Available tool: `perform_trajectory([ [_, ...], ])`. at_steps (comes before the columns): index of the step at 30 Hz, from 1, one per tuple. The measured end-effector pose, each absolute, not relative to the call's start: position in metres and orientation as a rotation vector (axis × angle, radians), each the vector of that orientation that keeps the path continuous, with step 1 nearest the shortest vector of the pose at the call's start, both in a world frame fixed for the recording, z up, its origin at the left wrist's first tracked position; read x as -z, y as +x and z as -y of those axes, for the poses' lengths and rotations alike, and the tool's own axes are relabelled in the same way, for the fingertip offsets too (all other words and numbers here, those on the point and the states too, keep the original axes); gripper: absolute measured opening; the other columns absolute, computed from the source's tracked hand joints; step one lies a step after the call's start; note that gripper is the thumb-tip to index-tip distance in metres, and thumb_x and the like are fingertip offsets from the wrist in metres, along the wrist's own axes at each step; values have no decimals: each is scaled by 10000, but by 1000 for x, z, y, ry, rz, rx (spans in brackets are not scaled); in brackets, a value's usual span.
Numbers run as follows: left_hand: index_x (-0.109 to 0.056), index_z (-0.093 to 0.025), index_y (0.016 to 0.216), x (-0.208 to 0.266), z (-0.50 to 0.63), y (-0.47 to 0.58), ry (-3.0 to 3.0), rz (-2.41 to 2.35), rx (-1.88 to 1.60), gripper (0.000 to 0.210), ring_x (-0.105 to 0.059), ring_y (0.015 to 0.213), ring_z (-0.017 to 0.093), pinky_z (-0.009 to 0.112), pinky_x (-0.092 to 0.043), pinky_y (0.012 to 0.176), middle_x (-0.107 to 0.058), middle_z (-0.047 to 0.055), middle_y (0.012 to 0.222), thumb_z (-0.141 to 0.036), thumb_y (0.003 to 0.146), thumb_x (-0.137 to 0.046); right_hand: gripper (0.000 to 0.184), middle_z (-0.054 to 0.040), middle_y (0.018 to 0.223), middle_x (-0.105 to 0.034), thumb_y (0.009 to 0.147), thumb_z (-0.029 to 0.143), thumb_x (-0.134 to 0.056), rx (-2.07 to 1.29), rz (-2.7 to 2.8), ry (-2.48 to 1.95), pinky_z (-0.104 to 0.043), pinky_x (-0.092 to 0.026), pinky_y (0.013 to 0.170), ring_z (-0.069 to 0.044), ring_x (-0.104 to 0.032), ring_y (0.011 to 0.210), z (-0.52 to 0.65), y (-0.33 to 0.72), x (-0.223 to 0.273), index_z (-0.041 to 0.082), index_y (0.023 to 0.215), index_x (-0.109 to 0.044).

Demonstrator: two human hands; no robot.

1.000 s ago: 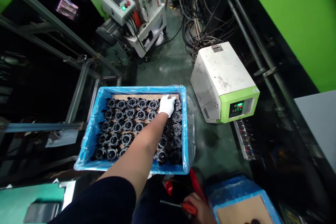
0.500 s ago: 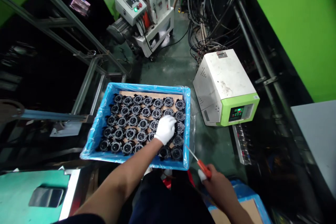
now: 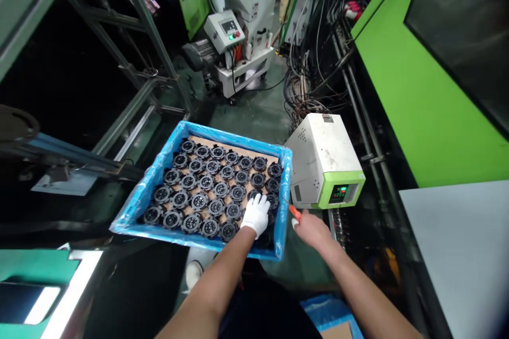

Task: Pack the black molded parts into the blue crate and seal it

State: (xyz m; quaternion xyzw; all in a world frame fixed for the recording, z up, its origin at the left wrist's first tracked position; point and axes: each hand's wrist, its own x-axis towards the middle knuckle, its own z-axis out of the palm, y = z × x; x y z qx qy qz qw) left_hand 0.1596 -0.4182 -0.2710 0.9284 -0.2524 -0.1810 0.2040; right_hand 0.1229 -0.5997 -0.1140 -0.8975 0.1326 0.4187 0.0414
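While the white-gloved left hand (image 3: pixel 256 215) lies over the black round parts (image 3: pixel 221 189) at the right of the blue bin (image 3: pixel 238 140), the head view cannot tell whether its fingers pinch one. Just beyond the bin's right wall, the right hand (image 3: pixel 313 230) clasps an orange-handled tool (image 3: pixel 295 212), slanting up-left toward the parts; the left hand is nearer them.

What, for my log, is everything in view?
Crates: two, blue, centre and bottom
Round parts: about thirty, black, central crate
Cardboard: some, brown, under parts
Wheeled machine: one, white, top
Cabinet: one, white-green, right
Cables: many, mixed, top
Frame: one, grey, left
Panel: one, green, right
Table: one, green, lower left
Device: one, dark, on table
Tool: one, orange-handled, beside crate
Left hand: one, white-gloved, over parts
Right hand: one, mostly bare, holding tool
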Motion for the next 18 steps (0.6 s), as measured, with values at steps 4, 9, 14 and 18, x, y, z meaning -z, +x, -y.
perform_trajectory([
  [4, -508, -205, 1406, 280, 414, 159, 2508, 702, 506, 535, -357, 1437, 350, 635, -285, 1176, -392, 126, 1558, -410, 929, -635, 252, -12, 864, -707, 949, 402, -671, -1591, -285, -2559, -341, -587, 731, -158, -679, 750, 579, 89, 95, 151, 943, -686],
  [9, -528, -206, 1387, 282, 395, 157, 2393, 663, 410, 497, -413, 1405, 331, 615, -340, 1158, -449, 124, 1516, -380, 934, -636, 321, -60, 1086, -692, 997, 434, -586, -1372, -348, -2660, -396, -585, 821, -200, -680, 923, 578, 124, 92, 155, 1142, -649],
  [14, -506, -211, 1414, 268, 326, 137, 2355, 362, 238, 465, -412, 1424, 307, 592, -347, 1172, -465, 126, 1517, -366, 979, -563, 353, -59, 1049, -694, 1006, 462, -559, -1320, -440, -2639, -368, -590, 763, -180, -679, 841, 594, 148, 101, 161, 1176, -632],
  [18, -526, -186, 1408, 252, 234, 94, 2337, -7, 163, 441, -412, 1442, 260, 522, -316, 1227, -496, 117, 1513, -374, 1021, -426, 313, 16, 757, -679, 946, 455, -658, -1545, -350, -2429, -293, -559, 618, -129, -635, 616, 592, 96, 115, 144, 911, -679],
])
